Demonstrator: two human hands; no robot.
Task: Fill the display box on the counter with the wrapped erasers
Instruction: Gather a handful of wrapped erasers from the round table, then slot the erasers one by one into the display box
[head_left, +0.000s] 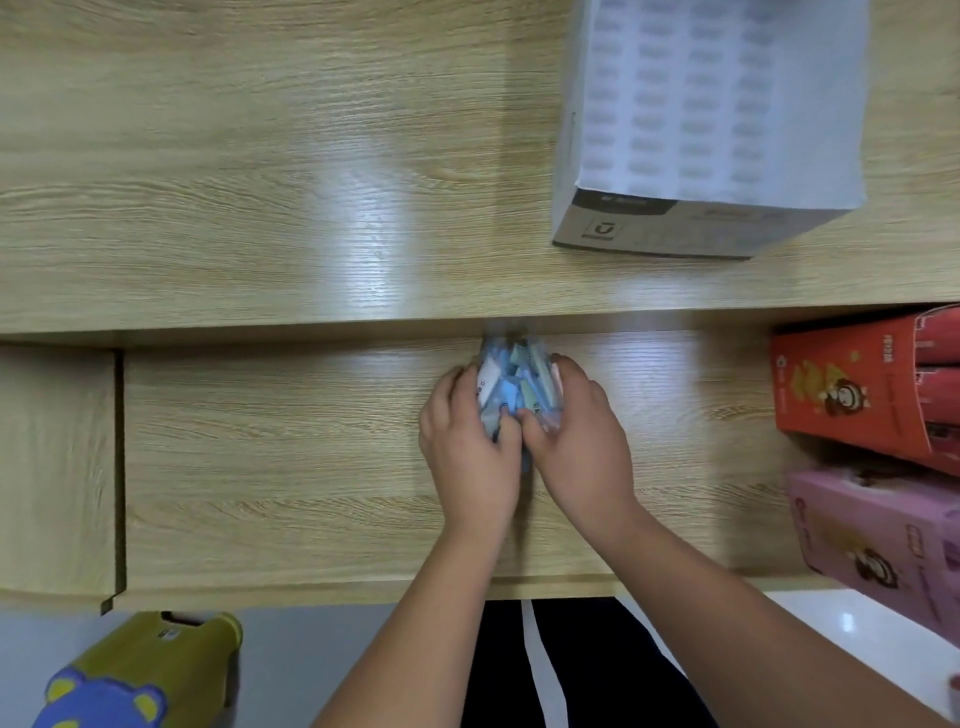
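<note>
A bunch of wrapped erasers (511, 382) in blue, white and pale green wrappers is held between both hands over the lower wooden counter (285, 457). My left hand (470, 447) cups the bunch from the left and my right hand (576, 436) from the right, thumbs meeting in front. The image there is motion-blurred. A grey-white cardboard box (711, 124) stands on the upper counter at the far right; its inside cannot be seen.
A red printed box (857, 384) and a pink printed box (883, 535) stand at the right edge of the lower counter. A yellow-green stool with a blue bear figure (140, 670) sits on the floor at lower left. A step edge (260, 325) separates the two counter levels.
</note>
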